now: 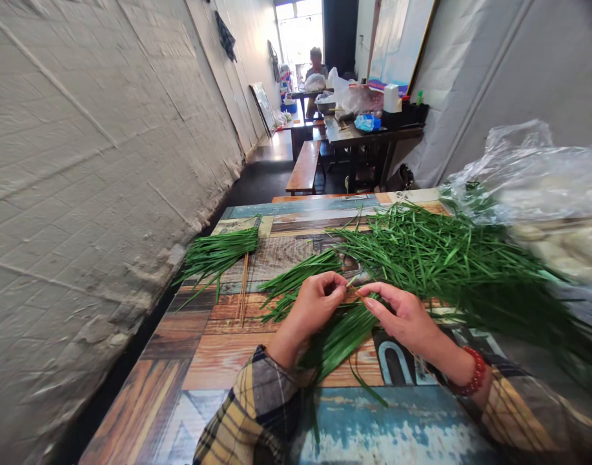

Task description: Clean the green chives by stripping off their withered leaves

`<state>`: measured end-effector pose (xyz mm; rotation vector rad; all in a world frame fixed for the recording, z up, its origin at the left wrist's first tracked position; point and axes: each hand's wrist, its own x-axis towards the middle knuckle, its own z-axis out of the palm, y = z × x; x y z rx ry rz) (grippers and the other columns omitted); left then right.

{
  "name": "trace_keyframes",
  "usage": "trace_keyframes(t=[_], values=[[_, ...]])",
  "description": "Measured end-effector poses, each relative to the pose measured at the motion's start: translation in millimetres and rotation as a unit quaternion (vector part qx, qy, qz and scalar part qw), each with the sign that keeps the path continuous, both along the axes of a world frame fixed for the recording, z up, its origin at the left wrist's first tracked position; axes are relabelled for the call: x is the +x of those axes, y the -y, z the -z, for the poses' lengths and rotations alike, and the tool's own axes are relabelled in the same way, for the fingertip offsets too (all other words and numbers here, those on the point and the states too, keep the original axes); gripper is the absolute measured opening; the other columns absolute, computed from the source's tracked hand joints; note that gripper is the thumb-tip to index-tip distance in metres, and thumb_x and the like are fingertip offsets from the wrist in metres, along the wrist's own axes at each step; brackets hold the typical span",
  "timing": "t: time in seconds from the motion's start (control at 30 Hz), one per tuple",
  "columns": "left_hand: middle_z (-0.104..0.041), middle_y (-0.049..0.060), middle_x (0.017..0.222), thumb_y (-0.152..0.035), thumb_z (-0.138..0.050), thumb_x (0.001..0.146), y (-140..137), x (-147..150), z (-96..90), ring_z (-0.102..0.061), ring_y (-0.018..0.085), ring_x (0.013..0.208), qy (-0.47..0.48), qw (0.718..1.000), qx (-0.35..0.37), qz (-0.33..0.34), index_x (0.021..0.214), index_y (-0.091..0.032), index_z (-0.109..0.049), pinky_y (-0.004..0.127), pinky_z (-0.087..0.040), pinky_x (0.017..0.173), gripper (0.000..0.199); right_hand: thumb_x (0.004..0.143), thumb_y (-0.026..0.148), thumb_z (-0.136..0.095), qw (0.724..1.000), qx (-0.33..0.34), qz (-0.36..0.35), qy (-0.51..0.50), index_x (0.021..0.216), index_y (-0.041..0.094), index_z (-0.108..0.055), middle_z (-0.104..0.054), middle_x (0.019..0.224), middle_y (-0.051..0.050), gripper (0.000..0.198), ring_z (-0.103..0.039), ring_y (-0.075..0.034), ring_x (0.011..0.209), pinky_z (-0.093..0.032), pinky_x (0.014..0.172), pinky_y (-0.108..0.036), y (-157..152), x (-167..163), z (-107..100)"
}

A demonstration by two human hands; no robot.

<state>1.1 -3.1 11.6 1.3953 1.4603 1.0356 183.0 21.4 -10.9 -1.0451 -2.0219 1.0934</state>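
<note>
Counter (218, 345): loose green stalks (421, 248) heaped right, a bunch (347, 339) below your hands. Your left hand (319, 300) presses fingertips together, their hold too small to tell; your right hand's (405, 316) grip pinches a thin stick (357, 293). Likely step: threading stalks; next move probably calls for careful alignment.

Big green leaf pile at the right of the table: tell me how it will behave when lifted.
The pile will probably sag, since its leaves are long and thin. It may shed strands, as they lie crisscrossed with no visible tie. It's likely light for its bulk, being made of such slender leaves.
</note>
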Motion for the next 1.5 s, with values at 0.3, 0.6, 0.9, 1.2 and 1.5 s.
trace_keyframes(t=[0.3, 0.6, 0.9, 1.2, 1.5], values=[[-0.051, -0.004, 0.058, -0.026, -0.056, 0.076, 3.0, 0.9, -3.0, -0.04, 0.007, 0.053, 0.03, 0.999, -0.003, 0.008, 0.069, -0.013, -0.062, 0.019, -0.03, 0.051, 0.016, 0.089, 0.033, -0.049, 1.0, -0.011, -0.018, -0.007, 0.107, 0.021, -0.065, -0.073, 0.1, -0.005, 0.027, -0.066, -0.02, 0.093, -0.051, 0.083, -0.034, -1.9, 0.4, 5.3], [-0.049, -0.004, 0.056, -0.026, -0.055, 0.078, 3.7, 1.2, -5.9, -0.039, 0.007, 0.051, 0.033, 0.999, -0.004, 0.007, 0.066, -0.013, -0.06, 0.019, -0.03, 0.051, 0.018, 0.088, 0.031, -0.049, 1.0, -0.012, -0.014, -0.006, 0.109, 0.021, -0.065, -0.073, 0.105, -0.005, 0.028, -0.066, -0.019, 0.095, -0.051, 0.085, -0.034, -1.5, -0.4, 4.3], [-0.052, -0.003, 0.059, -0.022, -0.058, 0.073, 1.4, 0.6, -2.1, -0.042, 0.008, 0.055, 0.046, 0.999, 0.009, -0.004, 0.068, -0.012, -0.063, 0.02, -0.032, 0.054, 0.013, 0.087, 0.03, -0.049, 1.0, -0.007, -0.01, 0.005, 0.112, 0.021, -0.065, -0.073, 0.107, -0.006, 0.031, -0.066, -0.02, 0.099, -0.05, 0.089, -0.035, -0.7, -1.0, 2.3], [-0.054, -0.002, 0.059, -0.024, -0.061, 0.072, 0.7, 1.1, 0.4, -0.043, 0.008, 0.055, 0.053, 0.998, 0.011, -0.012, 0.069, -0.011, -0.065, 0.02, -0.033, 0.054, 0.014, 0.087, 0.029, -0.048, 1.0, 0.007, -0.006, 0.014, 0.112, 0.02, -0.066, -0.072, 0.11, -0.006, 0.032, -0.067, -0.02, 0.101, -0.05, 0.091, -0.036, 0.0, -0.9, -0.1], [-0.061, 0.0, 0.063, -0.02, -0.06, 0.072, -1.0, 1.1, 5.7, -0.05, 0.01, 0.06, -0.001, 0.999, 0.049, -0.013, 0.068, -0.012, -0.066, 0.021, -0.038, 0.059, 0.011, 0.088, 0.03, -0.048, 1.0, 0.021, -0.009, 0.015, 0.113, 0.023, -0.067, -0.075, 0.103, -0.005, 0.032, -0.069, -0.021, 0.095, -0.053, 0.086, -0.036, 0.2, -0.6, 1.2]])
